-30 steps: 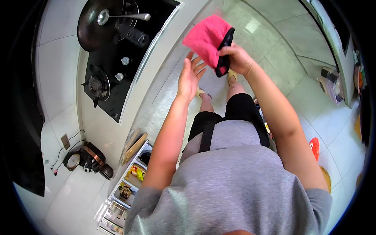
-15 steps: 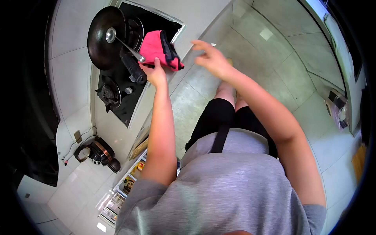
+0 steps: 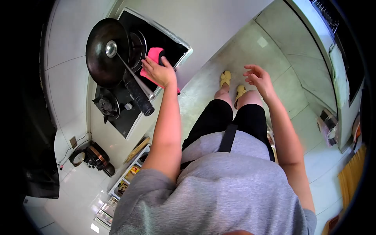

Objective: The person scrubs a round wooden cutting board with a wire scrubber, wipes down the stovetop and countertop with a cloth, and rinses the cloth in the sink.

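Observation:
A pink cloth with black edging [image 3: 155, 53] lies against the front of the black gas stove [image 3: 172, 43]. My left hand [image 3: 161, 73] is over the cloth, fingers pressed along it and thumb held apart, covering much of it. Beside that hand, a dark wok [image 3: 98, 62] sits tilted over the far burner, its black handle [image 3: 138, 96] pointing toward me. A metal ladle [image 3: 111, 49] rests in the wok, with its stem along the handle. My right hand [image 3: 259, 80] hangs in the air above the floor, fingers loosely curled and apart, holding nothing.
A second burner [image 3: 107, 105] and a knob [image 3: 128, 106] are nearer me on the stove. Further along the counter stands a black appliance with a copper-coloured band [image 3: 96, 156]. Below it is a shelf of packages [image 3: 129, 178]. Yellow slippers [image 3: 225, 78] are on the tiled floor.
My left hand has turned from holding up the cloth's edge to lying over it on the stove. My right hand has moved right, away from the stove. The view has shifted slightly.

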`<state>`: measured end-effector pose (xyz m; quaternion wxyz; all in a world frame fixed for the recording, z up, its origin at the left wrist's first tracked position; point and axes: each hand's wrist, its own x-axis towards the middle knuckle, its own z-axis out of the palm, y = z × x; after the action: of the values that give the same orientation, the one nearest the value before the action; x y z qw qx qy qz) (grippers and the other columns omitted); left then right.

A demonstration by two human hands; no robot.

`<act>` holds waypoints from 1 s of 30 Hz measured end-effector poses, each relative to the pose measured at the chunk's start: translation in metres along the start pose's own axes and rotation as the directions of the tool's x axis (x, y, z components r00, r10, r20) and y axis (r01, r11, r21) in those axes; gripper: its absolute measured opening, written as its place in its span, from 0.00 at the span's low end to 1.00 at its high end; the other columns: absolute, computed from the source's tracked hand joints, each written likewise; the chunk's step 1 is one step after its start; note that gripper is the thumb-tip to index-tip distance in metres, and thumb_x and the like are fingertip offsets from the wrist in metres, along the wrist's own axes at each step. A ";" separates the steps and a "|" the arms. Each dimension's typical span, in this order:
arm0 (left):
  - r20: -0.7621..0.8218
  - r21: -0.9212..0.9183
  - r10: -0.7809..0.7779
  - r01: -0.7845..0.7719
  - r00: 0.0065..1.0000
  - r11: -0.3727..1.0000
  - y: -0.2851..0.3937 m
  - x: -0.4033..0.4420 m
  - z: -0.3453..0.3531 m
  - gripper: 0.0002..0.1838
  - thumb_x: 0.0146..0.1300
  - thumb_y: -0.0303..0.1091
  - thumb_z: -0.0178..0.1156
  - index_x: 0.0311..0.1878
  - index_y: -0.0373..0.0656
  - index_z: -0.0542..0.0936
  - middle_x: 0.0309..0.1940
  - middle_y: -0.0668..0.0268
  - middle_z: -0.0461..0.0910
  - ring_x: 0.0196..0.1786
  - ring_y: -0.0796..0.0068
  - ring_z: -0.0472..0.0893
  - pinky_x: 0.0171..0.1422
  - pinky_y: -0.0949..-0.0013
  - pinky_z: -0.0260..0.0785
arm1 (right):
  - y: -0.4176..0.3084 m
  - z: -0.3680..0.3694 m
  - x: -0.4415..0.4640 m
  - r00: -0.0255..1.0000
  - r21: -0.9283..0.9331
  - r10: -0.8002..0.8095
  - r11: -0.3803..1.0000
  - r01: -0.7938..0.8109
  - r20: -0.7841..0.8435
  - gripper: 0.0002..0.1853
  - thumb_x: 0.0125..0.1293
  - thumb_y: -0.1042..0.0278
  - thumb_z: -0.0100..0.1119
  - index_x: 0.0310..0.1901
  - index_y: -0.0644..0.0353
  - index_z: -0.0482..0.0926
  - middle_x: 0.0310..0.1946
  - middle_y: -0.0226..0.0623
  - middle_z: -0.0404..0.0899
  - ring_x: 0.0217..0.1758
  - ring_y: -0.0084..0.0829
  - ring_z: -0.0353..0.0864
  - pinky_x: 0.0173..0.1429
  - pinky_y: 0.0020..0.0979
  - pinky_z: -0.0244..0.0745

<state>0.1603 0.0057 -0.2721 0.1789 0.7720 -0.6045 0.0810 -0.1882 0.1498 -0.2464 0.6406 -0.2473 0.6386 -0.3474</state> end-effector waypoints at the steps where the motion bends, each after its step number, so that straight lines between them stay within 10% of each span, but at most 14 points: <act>1: -0.003 -0.009 -0.014 0.014 1.000 1.000 0.001 0.001 0.000 0.33 0.67 0.37 0.61 0.71 0.31 0.68 0.73 0.41 0.65 0.77 0.43 0.62 0.82 0.51 0.52 | 0.000 -0.008 0.000 1.000 0.046 0.012 0.999 -0.011 -0.028 0.22 0.68 0.74 0.50 0.63 0.61 0.77 0.46 0.35 0.84 0.43 0.24 0.82 0.47 0.27 0.77; 4: -0.038 -0.053 -0.093 0.091 0.995 0.994 0.014 0.000 0.002 0.28 0.62 0.22 0.59 0.68 0.34 0.72 0.70 0.44 0.70 0.74 0.46 0.67 0.80 0.52 0.56 | 0.007 -0.037 0.002 0.989 0.106 0.123 0.988 -0.115 -0.076 0.21 0.69 0.75 0.50 0.63 0.61 0.77 0.45 0.34 0.84 0.43 0.23 0.82 0.49 0.26 0.77; 21: 0.037 -0.475 -0.055 0.066 0.998 0.877 0.369 -0.043 0.059 0.34 0.54 0.18 0.63 0.68 0.42 0.74 0.73 0.58 0.69 0.80 0.57 0.61 0.86 0.48 0.40 | -0.086 -0.222 0.041 0.992 -0.075 0.092 0.992 -0.099 -0.088 0.19 0.70 0.76 0.49 0.61 0.61 0.78 0.45 0.35 0.85 0.42 0.23 0.83 0.50 0.24 0.77; 28: -0.114 -0.559 -0.136 0.050 0.984 0.828 0.493 0.007 0.134 0.28 0.55 0.17 0.61 0.63 0.38 0.77 0.67 0.55 0.75 0.77 0.53 0.65 0.85 0.48 0.46 | -0.088 -0.247 0.038 0.993 -0.002 0.059 0.998 -0.060 -0.102 0.19 0.70 0.77 0.47 0.60 0.61 0.78 0.45 0.35 0.85 0.42 0.23 0.84 0.51 0.25 0.78; 30: -0.126 -0.790 -0.139 -0.014 0.982 0.613 0.519 0.031 0.138 0.23 0.54 0.14 0.55 0.55 0.36 0.81 0.60 0.54 0.81 0.69 0.54 0.75 0.79 0.52 0.58 | -0.084 -0.250 0.038 0.990 -0.019 0.069 0.997 -0.072 -0.119 0.19 0.70 0.77 0.47 0.60 0.61 0.78 0.45 0.34 0.84 0.43 0.23 0.84 0.50 0.25 0.78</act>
<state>-0.3442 -0.1808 -0.2961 0.5539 0.6256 -0.5334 -0.1314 -0.4487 0.0985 -0.2225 0.6105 -0.2110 0.6879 -0.3310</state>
